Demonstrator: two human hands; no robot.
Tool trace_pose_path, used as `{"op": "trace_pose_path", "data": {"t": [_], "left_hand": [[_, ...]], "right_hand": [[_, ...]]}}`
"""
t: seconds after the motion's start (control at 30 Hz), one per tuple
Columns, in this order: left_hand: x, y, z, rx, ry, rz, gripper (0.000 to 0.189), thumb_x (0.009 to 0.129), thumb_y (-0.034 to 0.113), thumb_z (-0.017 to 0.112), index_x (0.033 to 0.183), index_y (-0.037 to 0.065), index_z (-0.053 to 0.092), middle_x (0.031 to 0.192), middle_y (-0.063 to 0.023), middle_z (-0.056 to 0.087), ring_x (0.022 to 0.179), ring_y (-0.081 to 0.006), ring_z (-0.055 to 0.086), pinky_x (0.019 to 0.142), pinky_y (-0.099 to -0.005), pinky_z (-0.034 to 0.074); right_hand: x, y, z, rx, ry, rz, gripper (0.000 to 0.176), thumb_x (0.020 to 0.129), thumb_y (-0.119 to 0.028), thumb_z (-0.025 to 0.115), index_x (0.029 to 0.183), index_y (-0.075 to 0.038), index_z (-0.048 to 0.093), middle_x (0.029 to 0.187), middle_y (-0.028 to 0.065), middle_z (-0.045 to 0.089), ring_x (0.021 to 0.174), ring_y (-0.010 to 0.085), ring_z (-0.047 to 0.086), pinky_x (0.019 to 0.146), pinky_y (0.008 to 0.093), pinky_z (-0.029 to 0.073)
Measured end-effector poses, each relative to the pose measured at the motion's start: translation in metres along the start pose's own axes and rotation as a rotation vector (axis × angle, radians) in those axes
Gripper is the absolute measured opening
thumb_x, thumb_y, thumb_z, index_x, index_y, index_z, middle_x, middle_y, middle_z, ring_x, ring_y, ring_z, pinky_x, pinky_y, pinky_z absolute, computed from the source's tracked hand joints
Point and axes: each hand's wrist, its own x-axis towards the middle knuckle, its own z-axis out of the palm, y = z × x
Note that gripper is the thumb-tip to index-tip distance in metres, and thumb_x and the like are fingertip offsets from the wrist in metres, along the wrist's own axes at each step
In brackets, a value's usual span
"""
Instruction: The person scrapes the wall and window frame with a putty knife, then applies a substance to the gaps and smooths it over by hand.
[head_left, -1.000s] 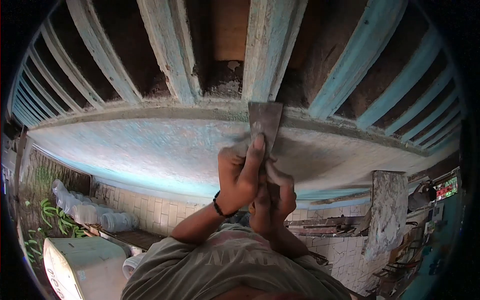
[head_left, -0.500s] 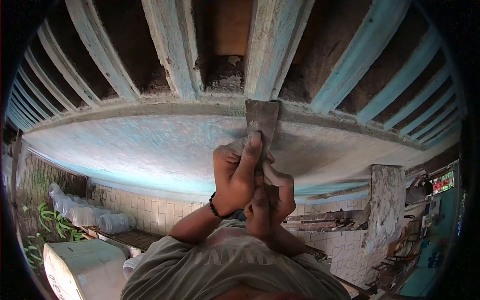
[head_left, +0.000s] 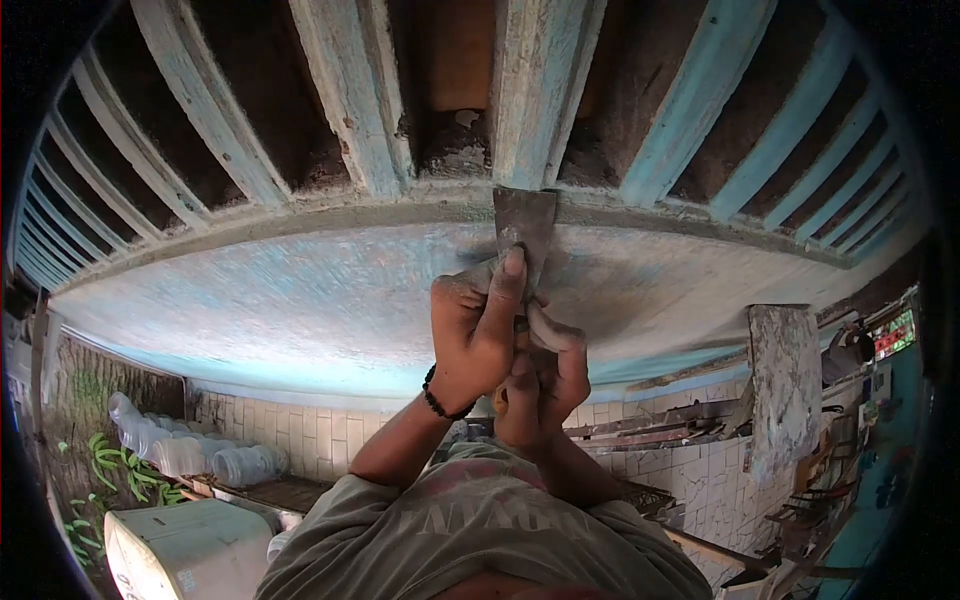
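The left hand (head_left: 472, 335) and right hand (head_left: 556, 378) still grip the grey, flared metal scraper (head_left: 526, 215). Its working spot seems unchanged.

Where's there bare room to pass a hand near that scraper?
The painted surface is bare left of the left grip, below the grey ledge, and right of the right grip, toward the flaking board. Crowded: around the scraper, and lower left, with clear jars and a pale bin.

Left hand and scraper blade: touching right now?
Touching. The head view shows the left hand with its thumb laid along the face of the scraper blade, no gap visible.
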Motion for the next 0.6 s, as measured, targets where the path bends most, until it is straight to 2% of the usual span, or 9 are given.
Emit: {"op": "trace_pose_path", "data": {"t": [0.07, 0.13, 0.23, 0.33, 0.43, 0.53, 0.6], "left_hand": [[0.0, -0.001, -0.001, -0.01, 0.0, 0.015, 0.044, 0.106, 0.027, 0.055, 0.075, -0.002, 0.069, 0.061, -0.002, 0.063, 0.054, -0.0049, 0.053, 0.047, -0.0234, 0.037], [-0.002, -0.008, -0.003, -0.023, 0.005, 0.021, 0.043, 0.106, 0.026, 0.055, 0.076, -0.001, 0.069, 0.061, -0.0009, 0.062, 0.054, -0.0043, 0.052, 0.047, -0.0233, 0.036], [0.001, -0.009, 0.004, -0.068, 0.056, 0.108, 0.041, 0.106, 0.023, 0.055, 0.074, 0.0, 0.066, 0.061, 0.0017, 0.059, 0.054, -0.0033, 0.048, 0.047, -0.0237, 0.034], [0.005, -0.008, 0.004, -0.103, 0.035, 0.104, 0.042, 0.106, 0.021, 0.055, 0.071, -0.001, 0.063, 0.061, -0.0008, 0.061, 0.058, -0.0039, 0.05, 0.049, -0.0253, 0.037], [0.0, -0.014, 0.005, -0.02, 0.087, 0.216, 0.042, 0.107, 0.019, 0.054, 0.069, 0.002, 0.056, 0.061, 0.0046, 0.054, 0.058, -0.0017, 0.042, 0.048, -0.0237, 0.03], [0.001, -0.018, 0.001, -0.024, 0.085, 0.205, 0.042, 0.107, 0.017, 0.053, 0.069, 0.001, 0.056, 0.062, 0.0045, 0.054, 0.059, -0.0016, 0.042, 0.049, -0.0232, 0.03], [0.003, -0.01, 0.003, -0.003, 0.112, 0.203, 0.041, 0.106, 0.017, 0.054, 0.07, -0.001, 0.061, 0.056, 0.0031, 0.053, 0.055, -0.002, 0.043, 0.047, -0.0239, 0.032]], "right_hand": [[0.0, 0.003, 0.002, -0.042, 0.028, -0.047, 0.036, 0.099, -0.006, 0.048, 0.13, 0.012, 0.047, 0.092, 0.0139, 0.066, 0.072, 0.0085, 0.06, 0.064, 0.024, 0.046], [-0.004, 0.013, 0.002, -0.039, 0.07, -0.013, 0.031, 0.096, -0.005, 0.051, 0.123, 0.01, 0.053, 0.064, 0.0064, 0.064, 0.057, 0.0083, 0.06, 0.055, 0.0234, 0.046], [0.004, 0.017, -0.004, -0.101, 0.047, -0.067, 0.03, 0.096, -0.005, 0.052, 0.122, 0.01, 0.055, 0.065, 0.0069, 0.065, 0.057, 0.0085, 0.061, 0.055, 0.0235, 0.047], [0.01, 0.014, -0.007, -0.084, 0.028, -0.018, 0.029, 0.097, -0.003, 0.052, 0.122, 0.009, 0.057, 0.066, 0.0068, 0.066, 0.056, 0.0076, 0.06, 0.054, 0.0233, 0.046], [0.015, 0.007, -0.008, -0.117, 0.011, -0.109, 0.029, 0.097, -0.002, 0.052, 0.123, 0.009, 0.058, 0.067, 0.0068, 0.067, 0.054, 0.0068, 0.059, 0.052, 0.0231, 0.045], [0.018, 0.009, -0.01, -0.104, -0.017, -0.122, 0.03, 0.097, -0.001, 0.052, 0.124, 0.01, 0.059, 0.07, 0.0068, 0.069, 0.053, 0.0064, 0.059, 0.051, 0.0231, 0.045], [0.017, 0.01, -0.011, -0.07, -0.03, -0.086, 0.03, 0.097, -0.002, 0.052, 0.124, 0.01, 0.059, 0.071, 0.007, 0.07, 0.053, 0.0064, 0.059, 0.051, 0.0229, 0.045]]}}
